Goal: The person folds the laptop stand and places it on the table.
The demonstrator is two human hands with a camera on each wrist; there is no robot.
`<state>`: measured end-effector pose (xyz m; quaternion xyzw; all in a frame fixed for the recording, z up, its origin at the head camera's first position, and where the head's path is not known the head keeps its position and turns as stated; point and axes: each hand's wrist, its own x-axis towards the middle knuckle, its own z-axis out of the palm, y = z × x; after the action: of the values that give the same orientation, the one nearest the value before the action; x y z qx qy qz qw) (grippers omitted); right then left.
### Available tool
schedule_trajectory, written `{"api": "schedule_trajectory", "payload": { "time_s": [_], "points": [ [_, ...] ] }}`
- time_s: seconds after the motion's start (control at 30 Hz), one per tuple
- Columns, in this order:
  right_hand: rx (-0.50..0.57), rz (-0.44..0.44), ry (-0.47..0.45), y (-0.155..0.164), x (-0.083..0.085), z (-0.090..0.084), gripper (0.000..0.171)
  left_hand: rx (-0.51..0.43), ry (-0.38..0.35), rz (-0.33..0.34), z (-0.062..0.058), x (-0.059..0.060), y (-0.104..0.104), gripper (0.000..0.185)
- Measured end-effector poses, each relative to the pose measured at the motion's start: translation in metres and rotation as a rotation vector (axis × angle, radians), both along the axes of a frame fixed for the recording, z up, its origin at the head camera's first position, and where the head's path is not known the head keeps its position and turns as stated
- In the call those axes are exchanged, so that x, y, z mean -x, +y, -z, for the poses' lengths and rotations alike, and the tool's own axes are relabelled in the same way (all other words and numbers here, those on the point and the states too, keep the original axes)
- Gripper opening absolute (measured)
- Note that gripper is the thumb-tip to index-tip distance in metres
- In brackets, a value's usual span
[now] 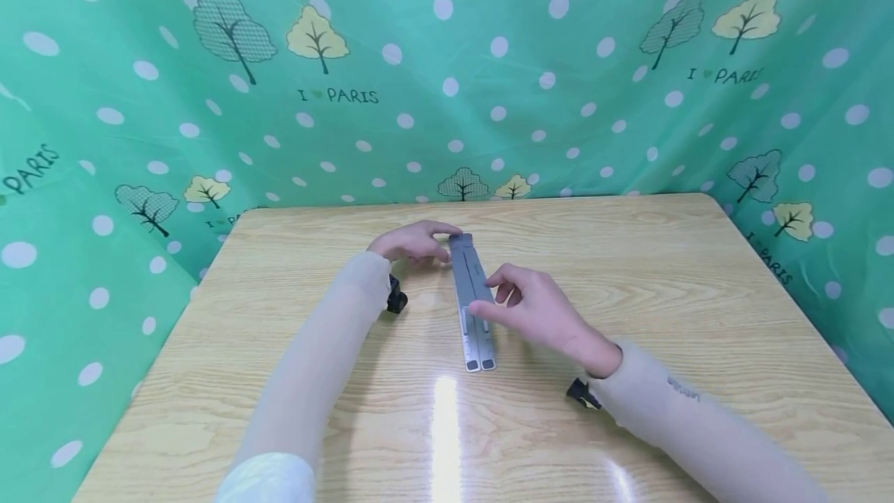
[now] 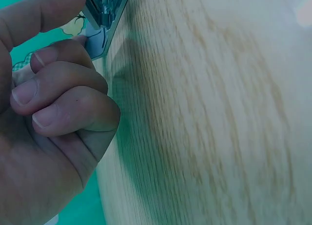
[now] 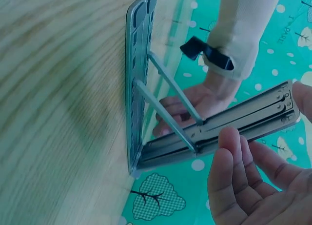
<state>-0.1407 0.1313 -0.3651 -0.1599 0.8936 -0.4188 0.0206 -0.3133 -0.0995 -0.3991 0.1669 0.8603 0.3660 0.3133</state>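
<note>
A grey metal folding laptop stand lies lengthwise on the wooden table, unfolded into a wedge. In the right wrist view its upper section is raised from the base, with two thin struts between them. My left hand pinches the far, hinged end with thumb and forefinger; its other fingers curl beside the stand. My right hand holds the raised section, thumb at its free end and fingertips along its side.
The wooden table reaches back to a green dotted cloth printed with trees, which also hangs at both sides. Black wrist cameras are strapped at both sleeves. A bright light reflection lies on the near table.
</note>
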Motion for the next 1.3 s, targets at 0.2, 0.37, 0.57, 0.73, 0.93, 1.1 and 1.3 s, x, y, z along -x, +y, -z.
{"api": "schedule_trajectory", "payload": {
  "time_s": [0.2, 0.37, 0.57, 0.73, 0.93, 1.1, 1.3],
  "points": [
    [0.004, 0.017, -0.008, -0.002, -0.001, 0.000, 0.043, -0.039, -0.037, 0.011, 0.002, 0.003, 0.003, 0.074],
    [0.008, 0.020, -0.020, -0.003, -0.002, -0.001, 0.045, -0.044, -0.041, 0.004, 0.003, 0.002, 0.003, 0.075],
    [0.005, 0.017, -0.017, -0.003, -0.002, 0.000, 0.045, -0.008, 0.033, 0.005, 0.004, -0.003, 0.005, 0.074],
    [0.048, -0.007, -0.042, 0.000, -0.001, -0.001, 0.052, -0.024, 0.176, 0.002, 0.003, -0.016, 0.007, 0.073],
    [0.103, -0.053, -0.055, 0.011, 0.004, 0.003, 0.069, -0.129, 0.284, -0.090, -0.001, -0.039, 0.003, 0.055],
    [0.087, -0.114, -0.030, 0.017, 0.008, 0.008, 0.079, -0.191, 0.369, -0.160, -0.002, -0.062, -0.003, 0.036],
    [0.055, -0.159, -0.067, 0.023, 0.010, 0.012, 0.080, -0.244, 0.365, -0.236, -0.001, -0.093, -0.005, 0.027]
  ]
}}
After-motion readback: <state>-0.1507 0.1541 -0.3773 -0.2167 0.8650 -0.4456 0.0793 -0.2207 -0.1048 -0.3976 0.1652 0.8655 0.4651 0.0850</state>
